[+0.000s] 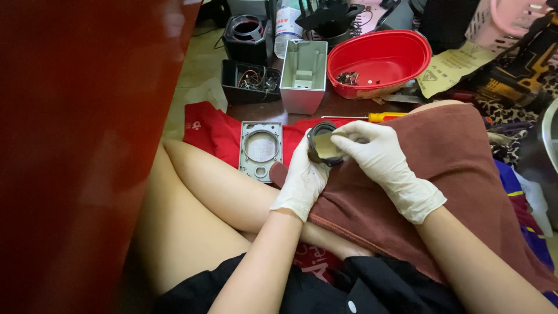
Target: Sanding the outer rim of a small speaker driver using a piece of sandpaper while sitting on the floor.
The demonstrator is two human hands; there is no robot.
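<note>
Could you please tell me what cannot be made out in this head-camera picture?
- Round speaker part: mostly covered by the left hand and right hand.
- Bits in the red bowl: too small to identify.
- Yellow drill: cut off by the right edge.
- Left side of the scene: hidden by a blurred red surface.
</note>
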